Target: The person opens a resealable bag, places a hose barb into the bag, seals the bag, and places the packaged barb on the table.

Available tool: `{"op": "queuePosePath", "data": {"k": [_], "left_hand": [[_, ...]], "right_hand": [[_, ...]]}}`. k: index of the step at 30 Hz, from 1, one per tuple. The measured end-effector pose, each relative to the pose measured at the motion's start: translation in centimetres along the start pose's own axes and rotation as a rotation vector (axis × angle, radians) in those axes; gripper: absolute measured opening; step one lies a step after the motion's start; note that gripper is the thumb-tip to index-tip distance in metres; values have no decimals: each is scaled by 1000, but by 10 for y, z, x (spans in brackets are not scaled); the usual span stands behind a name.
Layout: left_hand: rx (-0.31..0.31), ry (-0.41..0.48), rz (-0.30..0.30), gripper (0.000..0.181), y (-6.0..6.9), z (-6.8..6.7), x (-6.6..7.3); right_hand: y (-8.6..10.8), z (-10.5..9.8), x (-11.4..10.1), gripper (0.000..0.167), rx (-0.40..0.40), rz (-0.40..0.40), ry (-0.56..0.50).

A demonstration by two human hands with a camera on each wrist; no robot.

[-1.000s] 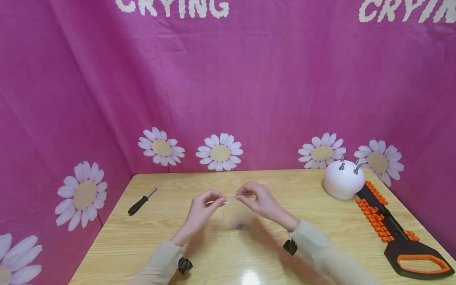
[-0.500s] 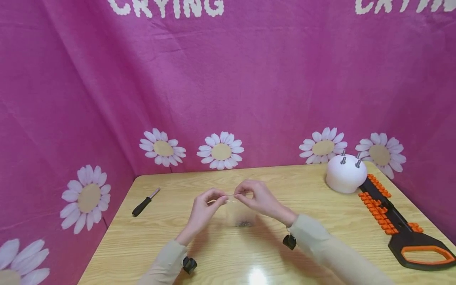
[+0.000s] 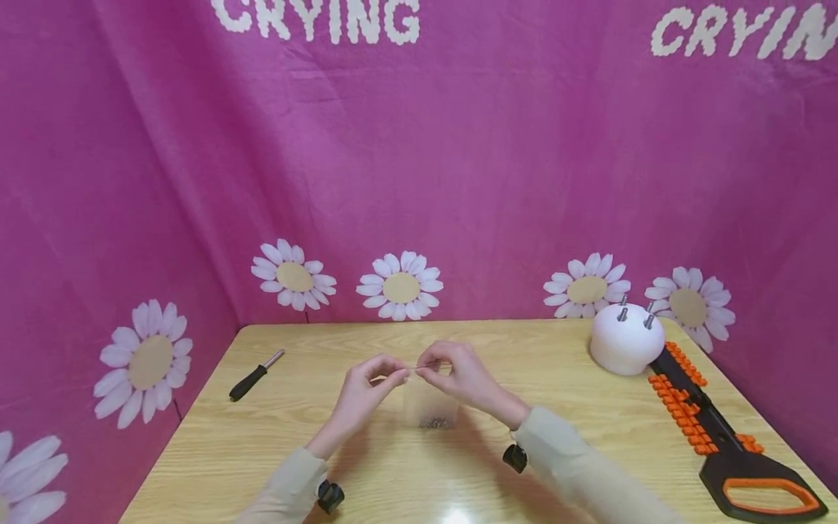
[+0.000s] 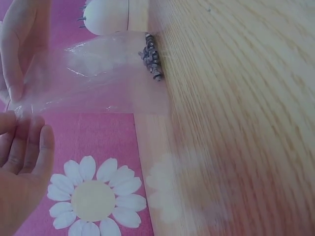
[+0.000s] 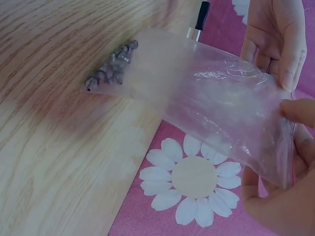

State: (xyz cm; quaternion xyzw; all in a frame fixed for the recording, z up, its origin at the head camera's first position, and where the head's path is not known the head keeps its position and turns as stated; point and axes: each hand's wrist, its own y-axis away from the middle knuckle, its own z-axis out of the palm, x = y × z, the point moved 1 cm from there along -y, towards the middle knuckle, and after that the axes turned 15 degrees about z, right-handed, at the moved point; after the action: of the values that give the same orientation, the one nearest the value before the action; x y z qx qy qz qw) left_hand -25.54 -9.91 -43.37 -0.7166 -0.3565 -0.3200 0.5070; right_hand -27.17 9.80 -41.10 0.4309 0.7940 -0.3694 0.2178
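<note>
A clear plastic zip bag (image 5: 211, 83) hangs down from my two hands over the table. Small dark metal screws (image 4: 151, 59) lie bunched in its bottom corner, low over the wood. My left hand (image 3: 362, 389) pinches one side of the bag's top edge between thumb and fingers. With thumb and forefinger, my right hand (image 3: 461, 375) pinches the same edge farther right, and its fingertips are close to the left ones. A thin red line runs along that edge in the right wrist view. Whether the bag's mouth is sealed, I cannot tell.
On the table's left lies a black-handled screwdriver (image 3: 257, 375). A white rounded piece (image 3: 626, 338) with metal studs pointing up stands at the back right. Beside it stretches a long black and orange tool (image 3: 720, 437) with a loop handle. A pink curtain (image 3: 419, 160) hangs behind the table.
The right fingertips have come slightly closer to the left ones along the bag's top edge. Both hands keep their pinch. The head view has shifted a little.
</note>
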Motion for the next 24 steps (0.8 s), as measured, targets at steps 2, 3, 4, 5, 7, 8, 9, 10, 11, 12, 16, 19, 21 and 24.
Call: {"op": "queuePosePath", "data": {"k": [2,3,4,5,7,8,9,10,11,12,16,19,21,24], "left_hand": [[1,-13,3,10,0,-1,0],[1,-17,-1,9,0,-2,0],[3,-21,-3,9,0,-2,0],[6,-25,-5,9,1,-2,-1],[9,-35,-12,8,2,-3,-1],[10,-41,-15,8,3,-3,-2],[10,-45,-15,8,3,-2,-2],[12,-50,-15,8,3,-2,-2],[15,-52,-12,8,3,-1,-3],[16,-50,-7,8,2,-1,-3],[25,-37,16,8,-2,2,-4],[38,-43,33,7,-3,1,-5],[47,-57,37,6,-4,0,-6],[54,-75,41,6,-3,-2,-6]], "right_hand": [[0,1,1,5,2,16,4],[1,1,1,5,-1,26,6],[2,1,1,6,-3,38,8],[2,1,2,6,-3,47,10],[4,0,4,5,-1,49,14],[5,-1,4,5,1,46,19],[5,-2,4,4,3,41,22],[6,-2,4,5,5,35,25],[6,-3,4,5,8,27,28],[6,-4,4,5,10,22,33],[5,-7,5,4,23,41,40],[7,-10,8,4,45,65,40],[8,-12,10,4,60,57,40],[8,-14,14,5,83,11,41]]}}
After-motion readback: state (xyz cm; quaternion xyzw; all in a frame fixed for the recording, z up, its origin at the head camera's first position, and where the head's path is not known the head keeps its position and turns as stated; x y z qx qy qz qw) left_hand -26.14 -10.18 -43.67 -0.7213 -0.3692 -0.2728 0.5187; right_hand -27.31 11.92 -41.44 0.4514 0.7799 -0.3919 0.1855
